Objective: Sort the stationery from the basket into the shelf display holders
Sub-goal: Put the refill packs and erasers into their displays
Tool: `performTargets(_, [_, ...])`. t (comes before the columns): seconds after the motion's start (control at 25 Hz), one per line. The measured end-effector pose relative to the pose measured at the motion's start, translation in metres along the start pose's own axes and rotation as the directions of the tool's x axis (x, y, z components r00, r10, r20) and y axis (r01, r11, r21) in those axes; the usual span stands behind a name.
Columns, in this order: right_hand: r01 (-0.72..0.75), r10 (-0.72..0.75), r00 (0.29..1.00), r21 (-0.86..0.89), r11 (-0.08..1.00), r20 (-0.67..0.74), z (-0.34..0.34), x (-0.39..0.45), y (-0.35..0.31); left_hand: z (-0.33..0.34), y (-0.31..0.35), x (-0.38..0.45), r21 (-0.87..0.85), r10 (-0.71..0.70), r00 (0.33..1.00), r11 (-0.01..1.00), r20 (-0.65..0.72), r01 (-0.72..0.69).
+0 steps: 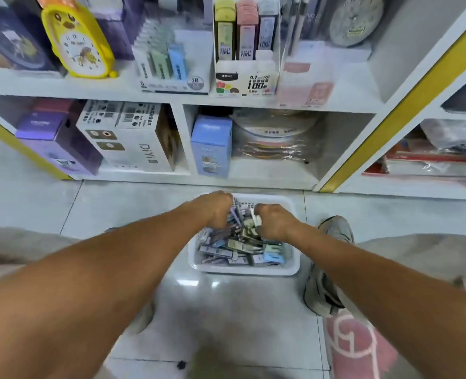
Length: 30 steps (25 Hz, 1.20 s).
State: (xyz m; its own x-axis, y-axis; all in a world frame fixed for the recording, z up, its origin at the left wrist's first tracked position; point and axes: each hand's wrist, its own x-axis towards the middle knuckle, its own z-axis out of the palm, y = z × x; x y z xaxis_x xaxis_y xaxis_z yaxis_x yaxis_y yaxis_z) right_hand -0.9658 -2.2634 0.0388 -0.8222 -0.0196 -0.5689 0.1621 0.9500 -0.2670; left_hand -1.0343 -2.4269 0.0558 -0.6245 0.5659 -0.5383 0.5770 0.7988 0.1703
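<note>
While both hands reach into the white basket [292, 265] on the floor, the left hand [217, 209] and right hand [274, 221] curl down among the lead-refill packs [240, 250] beneath them; what each grasps cannot be told. Picking one colour per grab should suit the display holders [246, 77] above and beyond the hands

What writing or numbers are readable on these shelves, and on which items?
"2B": round label on the pencil-lead display box.
"0.7" and "100": front of the white display holder.
"DIY": side of the white carton.
Clock numerals on the yellow clock: blurred.
Packets in the basket: too small to read.
</note>
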Motion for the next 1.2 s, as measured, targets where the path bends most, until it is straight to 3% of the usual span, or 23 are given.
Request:
performTargets(0.2, [-0.136,0.132,0.98,0.012,0.991,0.146,0.068,0.018,0.045,0.093,-0.012,0.019,-0.073,0.009,0.989,0.997,0.151,0.002])
performTargets(0.28, [-0.189,0.191,0.969,-0.029,0.982,0.156,0.085,0.019,0.053,0.112,-0.009,0.029,-0.07,0.04,0.992,0.997,0.119,-0.032])
performTargets(0.4, [-0.148,0.159,0.985,-0.147,0.978,0.07,0.103,0.021,0.053,0.121,0.007,0.047,-0.031,0.143,0.989,0.989,-0.033,-0.144])
performTargets(0.48, [-0.143,0.143,0.99,-0.035,0.989,0.005,0.109,0.022,0.055,0.12,0.026,0.059,-0.001,0.239,0.968,0.971,-0.074,-0.24])
performTargets(0.56, [-0.129,0.136,0.99,0.135,0.982,-0.041,0.107,0.022,0.064,0.12,0.045,0.07,0.035,0.243,0.969,0.97,-0.041,-0.242])
performTargets(0.84, [-0.156,0.285,0.902,0.369,0.916,-0.325,0.097,0.024,0.086,0.13,0.104,0.1,0.354,-0.035,0.989,0.935,0.142,-0.018])
performTargets(1.0, [-0.119,0.317,0.871,0.465,0.877,-0.376,0.101,0.024,0.091,0.135,0.1,0.115,0.249,-0.045,0.994,0.968,0.101,0.018])
performTargets(1.2, [-0.104,0.372,0.832,0.543,0.833,-0.411,0.104,0.032,0.089,0.139,0.082,0.116,0.148,0.073,0.995,0.986,0.065,-0.082])
